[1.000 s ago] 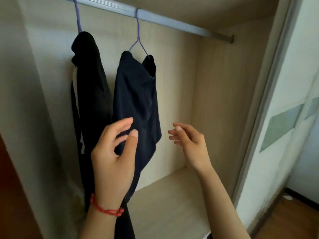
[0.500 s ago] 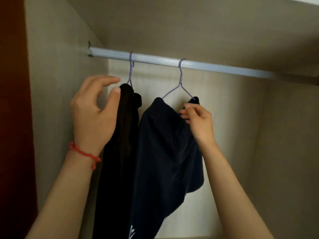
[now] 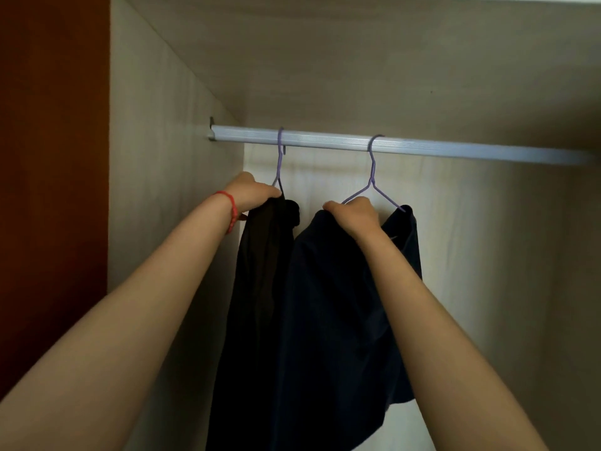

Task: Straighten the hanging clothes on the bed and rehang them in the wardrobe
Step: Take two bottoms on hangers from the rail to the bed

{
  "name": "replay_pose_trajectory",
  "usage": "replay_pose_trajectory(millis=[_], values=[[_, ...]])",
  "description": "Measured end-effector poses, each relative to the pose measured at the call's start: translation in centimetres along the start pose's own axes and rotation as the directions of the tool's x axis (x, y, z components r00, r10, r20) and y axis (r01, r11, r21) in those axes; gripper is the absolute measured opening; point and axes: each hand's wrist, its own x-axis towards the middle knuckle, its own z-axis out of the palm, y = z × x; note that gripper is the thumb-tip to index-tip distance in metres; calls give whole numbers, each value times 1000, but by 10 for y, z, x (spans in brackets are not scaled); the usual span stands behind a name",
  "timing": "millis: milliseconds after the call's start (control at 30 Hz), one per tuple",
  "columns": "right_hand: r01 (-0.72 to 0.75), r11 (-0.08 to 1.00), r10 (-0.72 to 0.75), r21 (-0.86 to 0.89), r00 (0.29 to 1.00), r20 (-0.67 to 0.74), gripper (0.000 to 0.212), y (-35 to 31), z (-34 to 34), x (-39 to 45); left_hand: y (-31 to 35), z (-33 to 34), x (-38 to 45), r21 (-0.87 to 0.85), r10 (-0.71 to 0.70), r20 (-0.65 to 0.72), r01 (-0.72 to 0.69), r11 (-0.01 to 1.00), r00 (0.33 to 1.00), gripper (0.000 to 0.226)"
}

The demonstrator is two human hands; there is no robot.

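Left hand [image 3: 252, 193] curled tight on the top of the black hanging garment [image 3: 260, 288]; right hand [image 3: 356, 213] gripping the dark navy cloth garment [image 3: 331, 320] just beside it. Both on thin purple wire hangers [image 3: 372, 180], hooked over the silver metal rail [image 3: 325, 143] inside the pale wooden wardrobe [image 3: 169, 190]. Red string bracelet [image 3: 229, 209] round the left wrist.

Both arms raised, left hand [image 3: 252, 193] and right hand [image 3: 356, 213] curled.
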Motion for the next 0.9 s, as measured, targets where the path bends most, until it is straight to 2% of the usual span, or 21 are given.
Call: replay_pose_trajectory(millis=[100, 200, 367, 467, 533, 700, 767, 833, 900], values=[[7, 999, -5, 43, 1000, -27, 34, 4, -1, 0, 2, 6, 9, -146, -60, 46, 66, 987, 997, 44], [-16, 990, 23, 139, 998, -50, 34, 12, -7, -3, 0, 13, 15, -320, -81, 32, 86, 944, 996, 48], [17, 957, 37, 289, 983, -180, 37, 24, -32, -3, 6, 21, 15, -283, -20, -6, 17, 959, 1000, 24], [54, 927, 30, 370, 975, -219, 23, 26, -47, -4, 9, 24, 15, -349, 11, -6, -12, 937, 1000, 28], [101, 906, -11, 410, 977, -214, 24, 27, -56, -6, 8, 27, 17, -390, 11, 10, -6, 921, 1000, 29], [242, 911, -163, 333, 955, -249, 25, 34, -71, -9, 10, 32, 24, -550, 53, -12, -51, 834, 999, 21], [263, 921, -189, 286, 946, -263, 32, 41, -74, -12, 13, 33, 21, -613, 83, -47, -94, 785, 995, 23], [272, 921, -193, 279, 941, -278, 30, 51, -75, -20, 13, 38, 10, -648, 119, -66, -133, 750, 991, 22], [277, 913, -183, 301, 935, -303, 27, 65, -74, -34, 10, 46, -5, -635, 155, -58, -157, 757, 986, 21]])
